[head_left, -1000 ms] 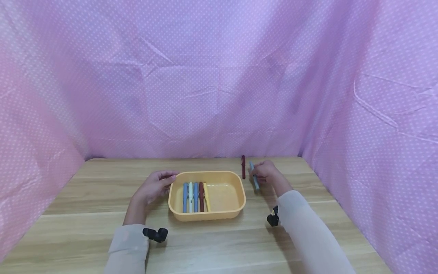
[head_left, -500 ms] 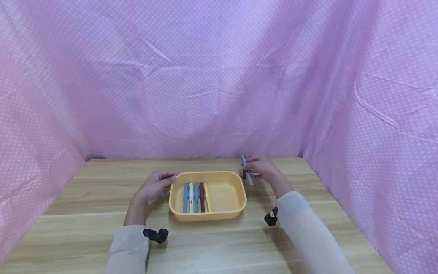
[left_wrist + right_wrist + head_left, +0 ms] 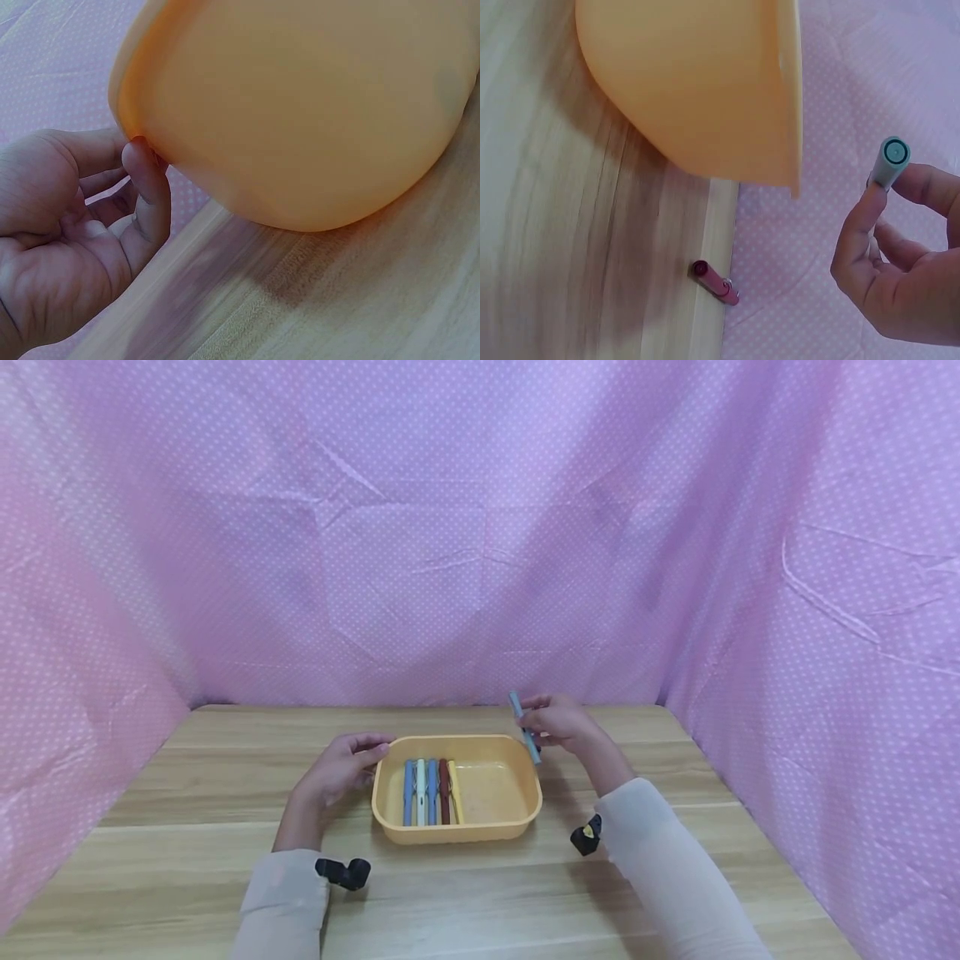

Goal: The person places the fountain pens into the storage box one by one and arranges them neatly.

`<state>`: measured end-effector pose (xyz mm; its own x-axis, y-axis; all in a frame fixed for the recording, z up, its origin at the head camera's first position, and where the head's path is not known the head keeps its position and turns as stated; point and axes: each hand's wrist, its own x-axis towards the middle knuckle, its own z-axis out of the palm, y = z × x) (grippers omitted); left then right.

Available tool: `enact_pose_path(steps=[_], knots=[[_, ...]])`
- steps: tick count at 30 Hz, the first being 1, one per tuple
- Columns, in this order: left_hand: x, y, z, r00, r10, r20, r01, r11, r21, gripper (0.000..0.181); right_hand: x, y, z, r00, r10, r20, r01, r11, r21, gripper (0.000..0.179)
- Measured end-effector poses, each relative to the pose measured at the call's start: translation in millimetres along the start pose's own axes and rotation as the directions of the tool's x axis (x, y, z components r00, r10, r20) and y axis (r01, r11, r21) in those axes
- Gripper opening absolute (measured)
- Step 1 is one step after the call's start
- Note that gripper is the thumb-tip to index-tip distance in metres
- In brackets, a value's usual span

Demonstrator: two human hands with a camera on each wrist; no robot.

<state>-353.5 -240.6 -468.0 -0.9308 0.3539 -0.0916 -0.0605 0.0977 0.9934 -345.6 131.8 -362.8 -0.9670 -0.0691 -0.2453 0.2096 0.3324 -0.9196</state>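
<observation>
A yellow plastic basket [image 3: 457, 836] stands on the table. My left hand [image 3: 337, 771] pinches its back left rim between thumb and fingers, plain in the left wrist view. Raised beside the back right corner, my right hand [image 3: 567, 724] pinches a grey-blue pen [image 3: 533, 748] between thumb and fingertips; its round end faces the right wrist camera. Side by side in the basket's left half lie several pens: a blue one [image 3: 408, 793], a pale green one [image 3: 421, 793], another blue one [image 3: 432, 793], a dark red one [image 3: 445, 793] and a yellow one [image 3: 457, 793].
Another dark red pen [image 3: 716, 282] lies on the wooden table near its back edge, hidden behind my right hand in the head view. Pink dotted cloth [image 3: 480, 568] hangs behind the table and along both sides.
The right hand has lifted the grey-blue pen and carried it left, past the loose dark red pen, to the basket's back right corner. The left hand keeps its hold on the rim.
</observation>
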Motion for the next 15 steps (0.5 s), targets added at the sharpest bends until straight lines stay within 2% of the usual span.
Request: enact_pose_path(steps=[8, 15], knots=[[2.6, 2.2, 2.3, 1.000, 0.003, 0.002, -0.003, 1.000, 0.005, 0.043, 1.1, 2, 11, 1.000, -0.006, 0.024, 0.006, 1.000, 0.013, 0.045], [0.9, 1.2, 0.3, 1.000, 0.004, 0.015, -0.004, 1.000, -0.012, 0.045, -1.1, 2, 22, 0.998, -0.027, 0.053, 0.028, 0.999, -0.023, 0.044]])
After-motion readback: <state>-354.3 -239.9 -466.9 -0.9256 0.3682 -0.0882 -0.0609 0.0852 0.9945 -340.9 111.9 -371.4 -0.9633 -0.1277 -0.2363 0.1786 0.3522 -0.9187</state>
